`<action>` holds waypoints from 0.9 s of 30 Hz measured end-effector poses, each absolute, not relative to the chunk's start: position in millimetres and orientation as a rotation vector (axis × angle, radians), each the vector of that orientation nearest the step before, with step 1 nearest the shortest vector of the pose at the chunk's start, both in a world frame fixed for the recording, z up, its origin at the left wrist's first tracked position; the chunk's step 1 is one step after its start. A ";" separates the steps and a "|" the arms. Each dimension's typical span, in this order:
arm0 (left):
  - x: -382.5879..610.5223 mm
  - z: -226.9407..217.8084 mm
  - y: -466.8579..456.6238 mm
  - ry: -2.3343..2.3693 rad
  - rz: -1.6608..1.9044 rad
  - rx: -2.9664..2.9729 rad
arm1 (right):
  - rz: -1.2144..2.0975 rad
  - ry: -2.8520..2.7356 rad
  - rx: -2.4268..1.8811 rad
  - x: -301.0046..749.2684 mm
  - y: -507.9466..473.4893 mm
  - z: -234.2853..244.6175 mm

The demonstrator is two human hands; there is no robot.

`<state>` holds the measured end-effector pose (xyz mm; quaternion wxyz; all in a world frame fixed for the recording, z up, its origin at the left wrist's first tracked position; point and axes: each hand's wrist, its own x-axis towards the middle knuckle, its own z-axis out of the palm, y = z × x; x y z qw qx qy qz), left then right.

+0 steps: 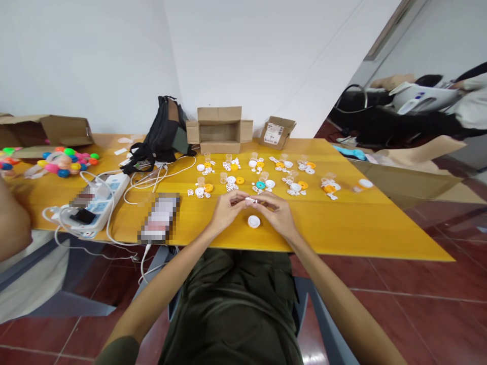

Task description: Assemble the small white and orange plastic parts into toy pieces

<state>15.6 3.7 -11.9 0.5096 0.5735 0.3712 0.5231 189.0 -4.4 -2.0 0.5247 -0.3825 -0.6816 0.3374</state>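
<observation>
My left hand (227, 209) and my right hand (276, 209) meet above the near edge of the yellow table (342, 223). Both pinch a small white plastic piece (251, 200) between their fingertips. Just below the hands a white round cap (253, 221) lies on the table. Beyond them lie several sets of small parts (262, 175): clear cups, white perforated pieces, orange discs and one teal disc (261, 185).
A phone (160, 217) lies left of my hands, a white power strip (99, 203) with cables farther left. A black backpack (164, 131), an open cardboard box (219, 129), a small box (276, 132) and colourful balls (66, 161) sit at the back. Another person's arm (13, 218) shows at left.
</observation>
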 end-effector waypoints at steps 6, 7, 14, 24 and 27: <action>17.0 -9.5 2.2 0.860 1.266 1.352 | 0.762 -1.676 -0.888 190.2 -3.3 -4.8; 17.1 -8.8 2.0 0.860 1.269 1.357 | 0.760 -1.681 -0.888 190.3 -3.2 -5.3; 16.2 -6.0 1.9 0.860 1.238 1.374 | 0.724 -1.727 -0.916 190.7 -3.7 -4.3; 15.5 -4.8 2.3 0.847 1.219 1.351 | 0.725 -1.734 -0.917 190.9 -2.9 -5.9; 15.3 -6.0 2.7 0.849 1.228 1.384 | 0.737 -1.731 -0.912 190.8 -3.0 -6.3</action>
